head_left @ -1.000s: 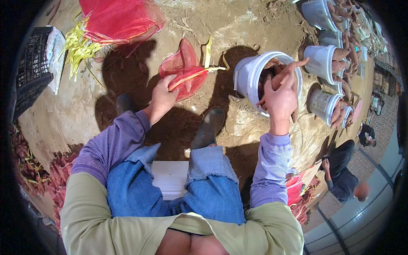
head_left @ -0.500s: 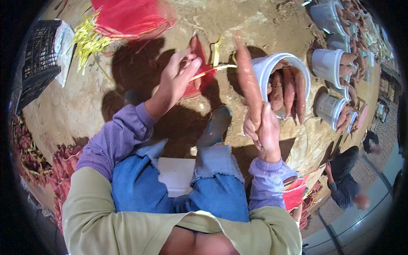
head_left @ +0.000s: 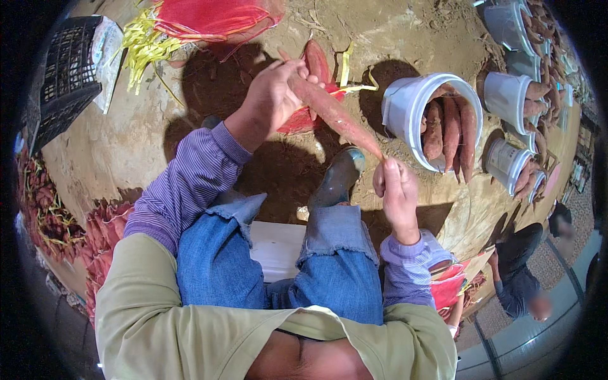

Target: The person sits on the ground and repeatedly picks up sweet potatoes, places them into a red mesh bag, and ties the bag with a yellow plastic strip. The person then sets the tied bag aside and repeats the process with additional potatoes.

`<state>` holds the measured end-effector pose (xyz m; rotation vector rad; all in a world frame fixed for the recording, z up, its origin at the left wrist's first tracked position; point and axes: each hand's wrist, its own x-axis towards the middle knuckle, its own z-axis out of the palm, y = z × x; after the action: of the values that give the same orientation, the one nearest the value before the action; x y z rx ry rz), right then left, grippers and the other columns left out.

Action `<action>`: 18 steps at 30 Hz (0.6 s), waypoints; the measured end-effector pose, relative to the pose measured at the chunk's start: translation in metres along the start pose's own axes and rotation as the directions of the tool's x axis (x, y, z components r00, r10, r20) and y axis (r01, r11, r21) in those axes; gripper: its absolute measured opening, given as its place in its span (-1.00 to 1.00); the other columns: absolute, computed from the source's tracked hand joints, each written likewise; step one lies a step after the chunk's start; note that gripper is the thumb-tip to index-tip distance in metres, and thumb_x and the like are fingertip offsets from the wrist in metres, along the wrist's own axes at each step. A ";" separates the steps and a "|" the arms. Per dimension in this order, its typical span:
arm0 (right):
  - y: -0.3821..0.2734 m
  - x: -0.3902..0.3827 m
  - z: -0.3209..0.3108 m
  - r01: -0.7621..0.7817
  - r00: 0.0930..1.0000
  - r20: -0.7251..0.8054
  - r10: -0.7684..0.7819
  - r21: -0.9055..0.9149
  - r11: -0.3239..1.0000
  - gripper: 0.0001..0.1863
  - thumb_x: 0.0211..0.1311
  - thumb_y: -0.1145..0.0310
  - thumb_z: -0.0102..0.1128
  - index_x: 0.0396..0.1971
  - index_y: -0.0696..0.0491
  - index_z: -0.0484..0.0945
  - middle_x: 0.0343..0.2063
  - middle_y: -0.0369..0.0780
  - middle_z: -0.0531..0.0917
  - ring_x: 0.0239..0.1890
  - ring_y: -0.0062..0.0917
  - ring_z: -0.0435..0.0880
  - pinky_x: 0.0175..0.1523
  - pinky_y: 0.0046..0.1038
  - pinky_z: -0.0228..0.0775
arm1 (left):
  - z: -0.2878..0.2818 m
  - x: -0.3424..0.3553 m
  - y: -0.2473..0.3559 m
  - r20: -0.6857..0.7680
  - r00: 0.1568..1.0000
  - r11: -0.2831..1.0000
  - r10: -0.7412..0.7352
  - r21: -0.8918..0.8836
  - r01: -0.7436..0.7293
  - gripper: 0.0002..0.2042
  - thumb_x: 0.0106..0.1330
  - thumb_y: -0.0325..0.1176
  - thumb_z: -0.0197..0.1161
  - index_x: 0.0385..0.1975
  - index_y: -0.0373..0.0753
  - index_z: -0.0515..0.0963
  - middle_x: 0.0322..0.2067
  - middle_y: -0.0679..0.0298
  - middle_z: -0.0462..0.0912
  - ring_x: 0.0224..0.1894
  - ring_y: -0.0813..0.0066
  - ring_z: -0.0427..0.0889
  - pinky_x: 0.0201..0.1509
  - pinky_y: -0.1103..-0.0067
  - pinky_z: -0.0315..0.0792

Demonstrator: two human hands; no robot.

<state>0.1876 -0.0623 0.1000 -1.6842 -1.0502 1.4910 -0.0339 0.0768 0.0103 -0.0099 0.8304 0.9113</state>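
Note:
A long reddish sweet potato (head_left: 341, 119) slants between my two hands over the ground. Its thick upper end rests in the closed fingers of my left hand (head_left: 271, 94). The thin tip at the other end is pinched by my right hand (head_left: 400, 195). Just beyond and under my left hand lies a small red mesh bag (head_left: 297, 121), partly covered by that hand, with another sweet potato (head_left: 316, 59) at its far end. A yellow tie strip (head_left: 346, 63) lies beside the bag. To the right, a white bucket (head_left: 403, 109) lies tipped with several sweet potatoes (head_left: 451, 126) inside.
More buckets (head_left: 503, 95) of sweet potatoes line the right side. Red mesh bags (head_left: 212, 18) and yellow strips (head_left: 142, 47) lie at the far left, near a black crate (head_left: 66, 76). Red filled bags (head_left: 104, 237) stand at the near left. Another person (head_left: 522, 278) is at the right.
The sweet potato has swung from upright beside the bucket to a slant, its thick end now at my left hand. My right hand has shifted down to its thin tip.

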 end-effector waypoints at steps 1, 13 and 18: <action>-0.008 -0.002 0.006 0.041 0.999 0.001 -0.042 0.132 0.990 -0.58 0.45 0.20 -0.19 -0.63 0.07 0.31 -0.75 -0.35 0.34 -0.71 -0.74 0.25 -0.59 -0.61 0.07 | -0.003 0.000 -0.002 -0.026 0.999 0.999 -0.043 -0.028 0.042 -0.92 0.32 -0.40 0.08 -0.30 -0.27 0.44 -0.39 0.28 0.50 -0.31 0.43 0.49 0.07 0.30 0.41; -0.001 -0.013 -0.007 -0.115 0.962 -0.271 -0.033 -0.511 0.852 -0.64 0.25 0.24 0.15 -0.19 0.28 0.49 -0.37 0.02 0.62 -0.31 -0.23 0.63 -0.11 -0.40 0.46 | -0.003 -0.016 -0.002 0.069 0.997 0.999 0.042 0.027 -0.044 -0.82 0.38 -0.33 0.01 -0.14 -0.27 0.40 -0.43 0.32 0.43 -0.32 0.42 0.46 0.01 0.33 0.41; -0.016 -0.009 0.002 0.339 0.902 0.131 -0.412 -0.806 0.485 -0.25 0.12 0.22 0.28 0.21 0.27 0.17 -0.03 0.06 0.51 -0.05 -0.09 0.56 0.04 -0.30 0.41 | 0.008 -0.028 -0.048 -0.030 0.998 0.997 -0.051 0.058 0.053 -0.85 0.41 -0.41 -0.05 -0.07 -0.22 0.33 -0.36 0.19 0.49 -0.32 0.21 0.61 -0.12 0.19 0.56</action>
<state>0.1833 -0.0633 0.1178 -1.8546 -2.1339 0.6116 -0.0047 0.0296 0.0185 0.0068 0.8793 0.8389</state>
